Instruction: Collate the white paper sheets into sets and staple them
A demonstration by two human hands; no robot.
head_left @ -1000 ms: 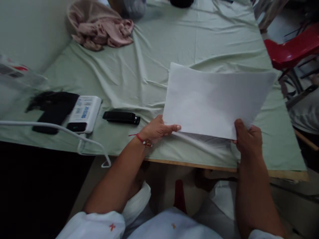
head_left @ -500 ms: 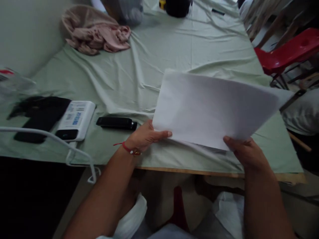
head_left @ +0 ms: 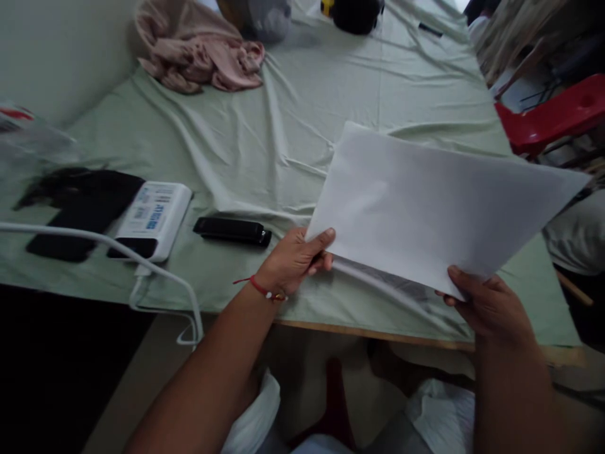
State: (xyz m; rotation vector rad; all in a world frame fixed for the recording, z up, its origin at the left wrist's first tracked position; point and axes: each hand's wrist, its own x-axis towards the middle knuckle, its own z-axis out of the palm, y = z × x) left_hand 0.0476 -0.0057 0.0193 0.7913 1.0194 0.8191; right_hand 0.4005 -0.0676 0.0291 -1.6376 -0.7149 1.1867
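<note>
I hold a white sheet of paper (head_left: 425, 208) above the near edge of a table covered in pale green cloth (head_left: 302, 120). My left hand (head_left: 295, 258), with a red thread bracelet at the wrist, pinches the sheet's near left corner. My right hand (head_left: 486, 299) grips the near right corner, thumb on top. The sheet is tilted, its far right corner raised past the table's right side. More white paper edges show just under the sheet near my left fingers.
A black stapler (head_left: 231, 230) lies left of my left hand. Further left are a white power bank (head_left: 154, 217) with a white cable (head_left: 155, 277), and dark objects (head_left: 75, 208). A pink cloth (head_left: 203, 57) lies at the back. A red chair (head_left: 553, 116) stands on the right.
The sheet has shifted a little to the right and tilted more, its right corner rising. Both hands have kept their hold on the near corners; the camera view has swayed.
</note>
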